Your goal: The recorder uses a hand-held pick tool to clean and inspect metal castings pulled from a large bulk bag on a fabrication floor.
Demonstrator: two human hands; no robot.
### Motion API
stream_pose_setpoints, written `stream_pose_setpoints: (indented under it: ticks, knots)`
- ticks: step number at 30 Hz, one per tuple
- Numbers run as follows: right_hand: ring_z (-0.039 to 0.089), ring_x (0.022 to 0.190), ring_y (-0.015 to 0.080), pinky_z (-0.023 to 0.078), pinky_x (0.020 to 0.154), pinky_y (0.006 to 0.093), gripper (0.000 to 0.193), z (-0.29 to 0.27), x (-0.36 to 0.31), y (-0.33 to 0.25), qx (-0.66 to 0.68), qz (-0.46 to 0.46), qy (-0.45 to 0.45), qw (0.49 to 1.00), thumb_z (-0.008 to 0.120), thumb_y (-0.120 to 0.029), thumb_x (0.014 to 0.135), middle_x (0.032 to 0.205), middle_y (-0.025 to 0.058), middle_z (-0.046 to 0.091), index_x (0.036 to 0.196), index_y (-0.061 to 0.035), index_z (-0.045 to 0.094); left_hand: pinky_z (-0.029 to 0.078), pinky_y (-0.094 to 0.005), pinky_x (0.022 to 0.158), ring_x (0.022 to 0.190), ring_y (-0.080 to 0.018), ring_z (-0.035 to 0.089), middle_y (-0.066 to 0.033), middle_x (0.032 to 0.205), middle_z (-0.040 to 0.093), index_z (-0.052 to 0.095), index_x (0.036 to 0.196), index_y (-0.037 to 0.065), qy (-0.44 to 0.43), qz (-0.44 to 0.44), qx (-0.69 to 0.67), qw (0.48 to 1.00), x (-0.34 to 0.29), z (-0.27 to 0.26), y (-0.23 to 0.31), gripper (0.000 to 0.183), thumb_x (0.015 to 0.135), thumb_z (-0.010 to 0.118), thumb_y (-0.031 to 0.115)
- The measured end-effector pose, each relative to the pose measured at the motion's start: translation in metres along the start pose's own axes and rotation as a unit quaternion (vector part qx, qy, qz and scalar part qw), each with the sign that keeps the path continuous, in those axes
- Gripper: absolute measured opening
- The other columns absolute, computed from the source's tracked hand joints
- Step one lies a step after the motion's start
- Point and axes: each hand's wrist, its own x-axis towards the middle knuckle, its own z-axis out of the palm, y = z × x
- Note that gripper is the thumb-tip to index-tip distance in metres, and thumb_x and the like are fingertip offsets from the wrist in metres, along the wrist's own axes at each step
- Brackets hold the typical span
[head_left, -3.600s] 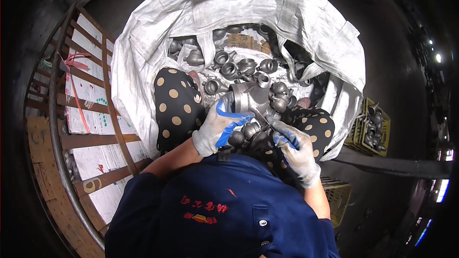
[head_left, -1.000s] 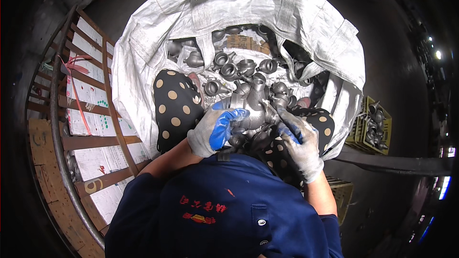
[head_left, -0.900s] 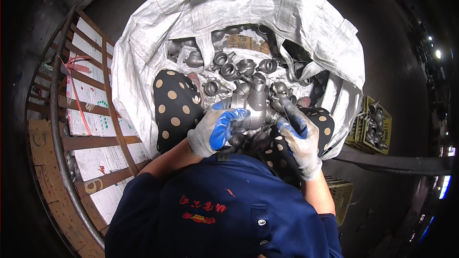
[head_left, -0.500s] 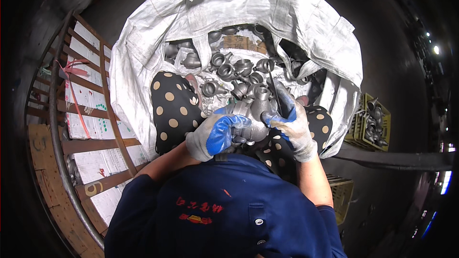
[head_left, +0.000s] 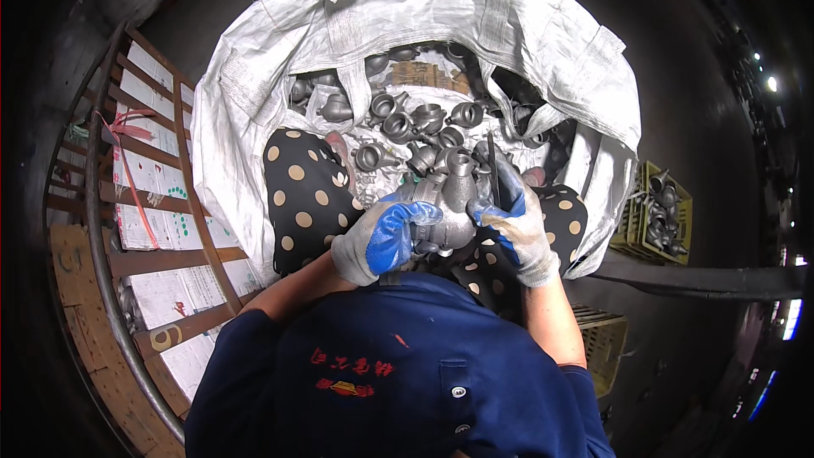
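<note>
My left hand point(head_left: 380, 242), in a white glove with a blue coated palm, is closed around the side of a grey cast-metal fitting point(head_left: 456, 203). The fitting has a round body and a narrower neck that points away from me. In a matching glove, my right hand point(head_left: 521, 233) grips a thin dark flat bar, like a file point(head_left: 493, 165), held nearly upright. Its thumb side is against or very close to the fitting's right side. The file's lower end is hidden in the glove. Several similar fittings point(head_left: 398, 126) lie loose just beyond my hands.
A large white woven sack point(head_left: 585, 59) with loop handles surrounds the fittings and my knees. Left of it stands a rusty metal rack point(head_left: 161, 263) with white boards. At right are a yellow crate point(head_left: 630, 225) of metal parts and another crate point(head_left: 609, 354) nearer me.
The file has swung slightly to the right and stands more upright. The fitting has tilted a little in my hands, and my left hand keeps its hold.
</note>
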Motion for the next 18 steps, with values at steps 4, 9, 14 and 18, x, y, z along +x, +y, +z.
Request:
stream_pose_setpoints:
  ticks: [4,9,14,18]
  knots:
    - [0.046,0.120,0.0184,0.036,0.102,0.0310,0.085,-0.003,0.000,-0.005,-0.116,-0.012,-0.011,0.993,0.080,-0.012,0.066,0.132,0.0140,0.049,0.136,0.0065,0.037,0.050,-0.0305,0.087,0.097,-0.0186,0.062,-0.0109,0.104,0.063,0.057,0.113,-0.001,-0.053,0.078,0.107,0.990,-0.001,-0.005,-0.026,0.047,0.071,0.078,0.005]
    - [0.049,0.118,0.0199,0.037,0.101,0.0305,0.079,0.016,0.004,-0.007,-0.240,-0.088,0.038,0.966,0.078,-0.008,0.068,0.130,0.0159,0.051,0.136,0.0052,0.038,0.049,-0.0314,0.089,0.103,-0.0201,0.059,-0.0131,0.112,0.059,0.053,0.117,-0.003,-0.104,-0.110,-0.034,0.988,-0.006,-0.005,-0.010,0.050,0.074,0.075,0.004]
    - [0.059,0.085,0.0098,0.048,0.078,0.0228,0.040,0.004,0.003,0.008,0.110,0.008,0.112,0.988,0.060,-0.001,0.086,0.104,0.0055,0.061,0.125,0.0016,0.051,0.047,-0.0329,0.092,0.106,-0.0232,0.058,-0.0147,0.114,0.057,0.051,0.119,-0.004,-0.057,0.027,0.004,0.998,-0.001,0.000,0.001,0.052,0.074,0.075,0.006]
    - [0.055,0.063,0.0054,0.043,0.052,0.0164,0.035,-0.001,-0.015,0.007,0.140,0.079,0.142,0.977,0.054,-0.007,0.091,0.088,0.0017,0.061,0.125,0.0007,0.050,0.045,-0.0337,0.093,0.106,-0.0260,0.058,-0.0167,0.116,0.057,0.047,0.126,-0.005,0.030,0.081,-0.043,0.995,0.003,-0.003,0.002,0.062,0.072,0.075,0.007]
